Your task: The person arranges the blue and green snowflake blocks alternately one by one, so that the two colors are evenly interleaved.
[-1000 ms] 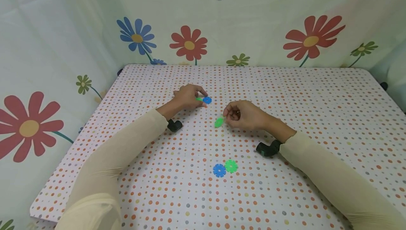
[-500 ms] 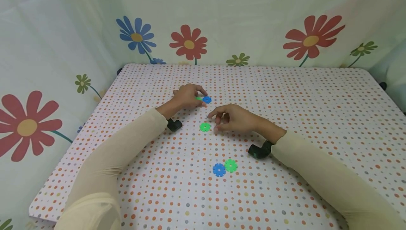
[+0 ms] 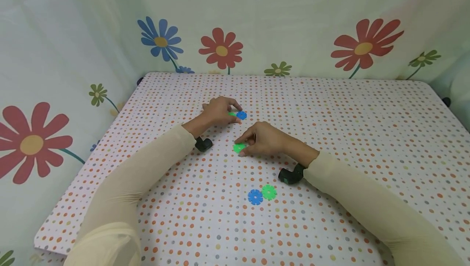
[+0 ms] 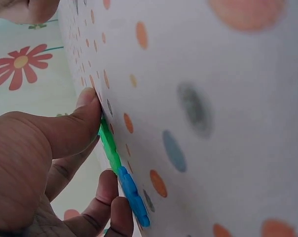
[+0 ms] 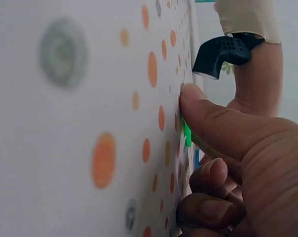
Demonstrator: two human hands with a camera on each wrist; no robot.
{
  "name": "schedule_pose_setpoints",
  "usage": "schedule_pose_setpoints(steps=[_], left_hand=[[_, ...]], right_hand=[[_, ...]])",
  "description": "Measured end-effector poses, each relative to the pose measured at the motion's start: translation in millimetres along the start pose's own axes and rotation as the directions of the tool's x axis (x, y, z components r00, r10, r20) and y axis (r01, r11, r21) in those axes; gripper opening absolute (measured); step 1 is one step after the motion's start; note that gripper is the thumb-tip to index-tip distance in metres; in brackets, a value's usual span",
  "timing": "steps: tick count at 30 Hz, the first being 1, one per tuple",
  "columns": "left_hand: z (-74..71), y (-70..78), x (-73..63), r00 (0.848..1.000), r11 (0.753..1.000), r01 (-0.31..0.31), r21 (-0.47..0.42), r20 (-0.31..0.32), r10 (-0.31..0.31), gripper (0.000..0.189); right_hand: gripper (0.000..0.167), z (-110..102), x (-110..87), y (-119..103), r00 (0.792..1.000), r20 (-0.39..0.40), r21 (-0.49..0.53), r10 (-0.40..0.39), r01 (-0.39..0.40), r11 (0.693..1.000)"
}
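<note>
Left hand (image 3: 219, 111): fingers gripping green notched disc (image 4: 109, 147), its edge touching blue notched disc (image 4: 132, 197). Right hand (image 3: 269, 138): fingers pinching second green disc (image 3: 238, 148) at dotted tabletop (image 3: 330, 111).

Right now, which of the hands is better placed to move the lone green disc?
Probably the right hand: its thumb and fingers close around the lone green disc; the left hand holds the far blue-green pair.

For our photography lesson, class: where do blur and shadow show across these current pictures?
Head: soft shadow beside the cream fabric right sleeve; left wrist: grey oval printed dot blurred, flat green notched disc sharper; right wrist: grey-green round printed dot blurred.
</note>
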State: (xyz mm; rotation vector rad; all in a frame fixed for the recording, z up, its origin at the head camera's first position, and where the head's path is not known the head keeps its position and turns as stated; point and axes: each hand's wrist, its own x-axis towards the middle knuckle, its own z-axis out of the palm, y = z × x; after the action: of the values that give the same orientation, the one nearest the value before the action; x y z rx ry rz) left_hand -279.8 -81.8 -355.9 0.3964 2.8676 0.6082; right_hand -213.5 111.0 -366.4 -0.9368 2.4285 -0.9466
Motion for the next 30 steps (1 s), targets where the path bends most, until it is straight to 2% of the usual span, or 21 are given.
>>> schedule_pose_setpoints(steps=[6, 21, 26, 30], left_hand=[[-0.1, 0.9, 0.3, 1.0, 1.0, 0.0, 0.0, 0.003, 0.0, 0.037], [0.4, 0.4, -0.8, 1.0, 1.0, 0.004, -0.02, -0.002, -0.004, 0.035], [0.1, 1.2, -1.7, 1.0, 1.0, 0.006, -0.016, 0.0, -0.006, 0.034], [0.0, 0.9, -1.3, 1.0, 1.0, 0.006, -0.018, 0.001, -0.006, 0.035]], right_hand=[[0.024, 0.3, -0.1, -2.9, 1.0, -0.001, -0.047, 0.007, -0.007, 0.999], [0.031, 1.8, 1.4, -8.2, 0.999, 0.016, -0.159, 0.046, -0.043, 0.986], [0.032, 0.8, -2.5, -8.5, 0.999, -0.016, -0.151, 0.047, -0.049, 0.987], [0.03, -4.5, -4.6, -3.2, 0.997, -0.06, -0.093, 0.052, -0.057, 0.994]])
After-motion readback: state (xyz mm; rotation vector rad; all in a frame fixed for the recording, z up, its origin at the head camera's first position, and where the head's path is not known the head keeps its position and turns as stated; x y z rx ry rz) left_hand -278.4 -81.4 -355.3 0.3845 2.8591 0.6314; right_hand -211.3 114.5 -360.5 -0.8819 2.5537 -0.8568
